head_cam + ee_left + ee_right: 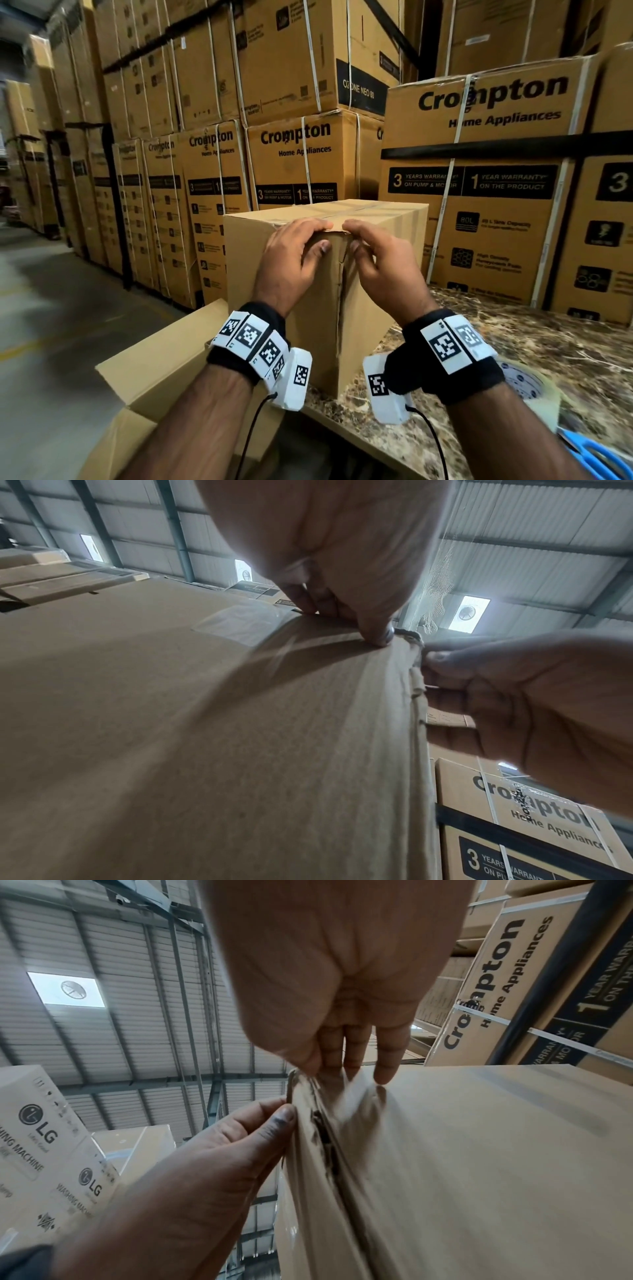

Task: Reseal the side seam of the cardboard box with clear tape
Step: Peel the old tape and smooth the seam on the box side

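A plain cardboard box [387, 260] stands on a marble-patterned table [513, 329], one corner turned toward me. Its side seam [340, 308] runs down that corner and gapes open, with torn edges [325, 1139]. My left hand [318, 236] grips the top of the corner from the left, fingers over the top edge [308, 607] and thumb on the side face. My right hand [352, 236] grips it from the right, fingers [383, 1069] on top and thumb by the seam. Something shiny like clear film [359, 1096] lies at the corner. A tape roll [524, 380] lies behind my right wrist.
Blue-handled scissors [589, 452] lie at the table's near right edge. An open, empty carton [161, 363] sits below the table's left end. Tall stacks of printed appliance cartons [479, 192] stand close behind and along the aisle on the left.
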The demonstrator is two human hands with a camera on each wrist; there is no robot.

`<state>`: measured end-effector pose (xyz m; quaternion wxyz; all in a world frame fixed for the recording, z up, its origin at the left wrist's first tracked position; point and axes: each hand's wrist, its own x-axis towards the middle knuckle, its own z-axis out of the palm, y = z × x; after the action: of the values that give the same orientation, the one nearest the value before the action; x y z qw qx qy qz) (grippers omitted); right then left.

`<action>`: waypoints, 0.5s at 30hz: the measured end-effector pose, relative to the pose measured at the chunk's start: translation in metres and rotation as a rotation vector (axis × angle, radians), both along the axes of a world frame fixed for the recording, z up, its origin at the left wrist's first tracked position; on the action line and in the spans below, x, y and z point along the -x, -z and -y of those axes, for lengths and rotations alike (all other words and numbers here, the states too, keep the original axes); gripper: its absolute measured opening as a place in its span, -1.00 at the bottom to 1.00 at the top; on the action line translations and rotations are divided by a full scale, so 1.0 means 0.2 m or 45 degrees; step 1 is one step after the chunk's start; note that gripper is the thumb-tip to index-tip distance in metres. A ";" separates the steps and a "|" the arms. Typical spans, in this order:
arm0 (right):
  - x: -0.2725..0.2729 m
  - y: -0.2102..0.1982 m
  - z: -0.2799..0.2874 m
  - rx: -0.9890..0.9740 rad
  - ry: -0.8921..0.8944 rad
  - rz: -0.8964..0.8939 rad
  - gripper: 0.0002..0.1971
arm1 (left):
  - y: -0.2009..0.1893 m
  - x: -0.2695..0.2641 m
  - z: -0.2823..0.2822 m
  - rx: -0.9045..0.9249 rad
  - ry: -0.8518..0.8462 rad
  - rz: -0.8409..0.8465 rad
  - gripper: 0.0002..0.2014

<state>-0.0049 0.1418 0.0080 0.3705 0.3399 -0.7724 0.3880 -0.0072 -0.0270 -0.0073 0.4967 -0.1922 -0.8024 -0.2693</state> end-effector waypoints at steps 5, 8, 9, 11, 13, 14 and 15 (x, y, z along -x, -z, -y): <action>0.04 0.07 0.02 -0.173 0.034 0.000 -0.44 | 0.00 0.01 -0.01 -0.032 0.032 -0.018 -0.70; 0.06 0.07 0.04 -0.175 0.107 0.012 -0.38 | 0.00 0.01 0.00 -0.045 0.034 -0.013 -0.71; 0.06 0.07 0.04 -0.175 0.121 0.012 -0.39 | -0.01 0.01 0.00 -0.047 0.031 -0.014 -0.71; 0.06 0.08 0.05 -0.167 0.129 0.011 -0.43 | 0.00 0.02 0.00 -0.058 0.032 -0.020 -0.71; 0.06 0.09 0.06 -0.149 0.127 0.008 -0.48 | 0.01 0.01 -0.01 -0.078 0.041 -0.027 -0.72; 0.05 0.08 0.06 -0.139 0.125 0.016 -0.50 | 0.01 0.01 -0.01 -0.084 0.045 -0.031 -0.72; 0.05 0.08 0.07 -0.129 0.122 0.033 -0.52 | 0.01 0.01 -0.02 -0.087 0.051 -0.030 -0.72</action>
<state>-0.0141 0.1284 -0.0087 0.3611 0.3157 -0.8111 0.3347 -0.0092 -0.0232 -0.0091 0.5069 -0.1945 -0.7829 -0.3040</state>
